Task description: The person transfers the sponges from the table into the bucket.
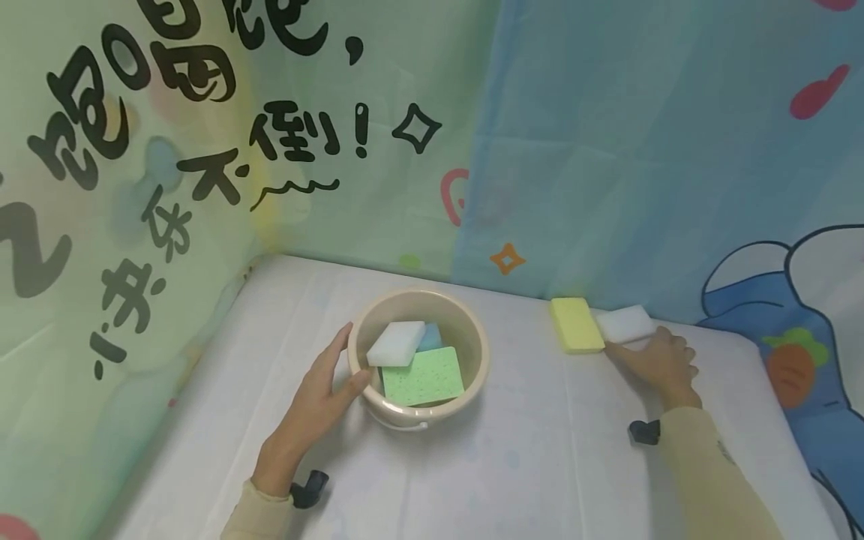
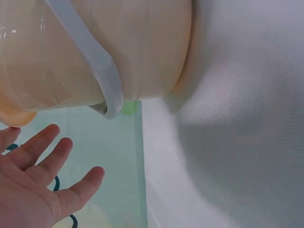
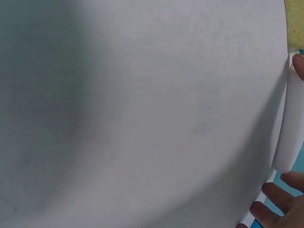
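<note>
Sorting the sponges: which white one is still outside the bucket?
The white sponge by the right hand, beside the yellow sponge; the other white one lies in the bucket.

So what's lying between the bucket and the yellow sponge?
Nothing: in the head view only bare white table separates the bucket from the yellow sponge.

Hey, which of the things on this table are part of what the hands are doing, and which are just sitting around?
In use:
- beige bucket, left hand resting against its side
- white sponge on the table, right hand touching it
- yellow sponge beside it
- white, blue and green sponges inside the bucket

Just there:
- printed curtains behind
- white tablecloth
</note>
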### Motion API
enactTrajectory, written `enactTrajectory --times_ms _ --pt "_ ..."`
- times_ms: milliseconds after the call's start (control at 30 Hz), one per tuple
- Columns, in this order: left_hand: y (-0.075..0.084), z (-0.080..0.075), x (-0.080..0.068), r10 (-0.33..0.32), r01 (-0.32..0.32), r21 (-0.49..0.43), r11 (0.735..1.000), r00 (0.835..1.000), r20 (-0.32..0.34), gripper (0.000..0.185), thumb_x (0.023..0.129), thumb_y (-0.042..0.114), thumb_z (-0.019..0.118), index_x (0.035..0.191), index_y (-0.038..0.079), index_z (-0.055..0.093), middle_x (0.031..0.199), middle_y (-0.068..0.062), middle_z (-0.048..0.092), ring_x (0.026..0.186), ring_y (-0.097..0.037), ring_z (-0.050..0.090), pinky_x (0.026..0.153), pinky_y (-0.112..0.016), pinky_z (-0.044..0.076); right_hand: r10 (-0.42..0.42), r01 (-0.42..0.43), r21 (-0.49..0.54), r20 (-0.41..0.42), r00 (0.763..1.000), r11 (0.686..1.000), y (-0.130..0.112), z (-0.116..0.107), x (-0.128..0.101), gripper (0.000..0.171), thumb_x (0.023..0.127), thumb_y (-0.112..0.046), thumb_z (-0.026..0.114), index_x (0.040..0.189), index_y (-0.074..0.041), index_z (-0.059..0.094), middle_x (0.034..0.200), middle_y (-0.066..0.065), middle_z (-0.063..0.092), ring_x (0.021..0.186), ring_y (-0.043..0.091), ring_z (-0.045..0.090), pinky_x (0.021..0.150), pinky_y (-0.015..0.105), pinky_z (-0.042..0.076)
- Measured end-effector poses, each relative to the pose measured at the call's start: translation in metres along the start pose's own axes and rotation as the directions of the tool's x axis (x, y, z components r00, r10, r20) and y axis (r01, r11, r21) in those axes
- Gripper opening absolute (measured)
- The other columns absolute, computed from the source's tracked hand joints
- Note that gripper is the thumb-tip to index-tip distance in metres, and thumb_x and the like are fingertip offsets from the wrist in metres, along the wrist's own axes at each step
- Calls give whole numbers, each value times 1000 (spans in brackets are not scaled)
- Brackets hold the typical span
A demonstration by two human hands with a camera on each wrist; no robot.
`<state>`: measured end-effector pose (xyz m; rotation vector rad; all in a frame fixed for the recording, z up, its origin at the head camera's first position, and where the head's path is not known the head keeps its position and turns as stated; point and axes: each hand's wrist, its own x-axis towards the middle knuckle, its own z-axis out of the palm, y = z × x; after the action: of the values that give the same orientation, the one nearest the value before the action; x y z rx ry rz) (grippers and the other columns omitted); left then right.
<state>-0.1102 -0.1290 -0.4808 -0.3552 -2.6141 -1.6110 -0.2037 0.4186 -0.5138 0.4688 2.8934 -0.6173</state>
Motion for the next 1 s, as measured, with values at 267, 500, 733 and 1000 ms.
enactTrajectory --times_ms 267,500,733,1000 --pt "2 1 0 9 -9 5 1000 1000 3 74 100 43 59 161 21 22 158 -3 35 147 -27 27 115 -60 22 10 -10 51 -10 1000 999 8 -3 -9 119 86 -66 63 144 24 12 130 49 24 120 62 24 91 76 27" --pt "1 1 1 14 -14 11 1000 1000 -3 74 101 42 59 161 22 21 156 -5 39 146 -27 28 115 -60 22 -40 41 68 -23 999 997 9 -11 -17 117 86 -65 65 147 20 13 135 48 25 121 64 26 90 77 29" --pt "1 2 0 16 -16 20 1000 1000 0 74 101 41 59 161 22 21 156 -6 39 146 -27 29 115 -59 22 -83 83 40 -18 996 996 -4 -19 -31 115 84 -64 69 147 18 18 137 46 28 122 63 29 88 77 33" --pt "3 2 0 13 -13 4 1000 1000 4 74 100 41 59 161 22 21 154 -6 41 146 -27 29 115 -60 22 -240 240 43 5 971 970 -29 -31 -54 106 84 -56 75 147 15 27 139 43 36 123 60 36 91 78 35"
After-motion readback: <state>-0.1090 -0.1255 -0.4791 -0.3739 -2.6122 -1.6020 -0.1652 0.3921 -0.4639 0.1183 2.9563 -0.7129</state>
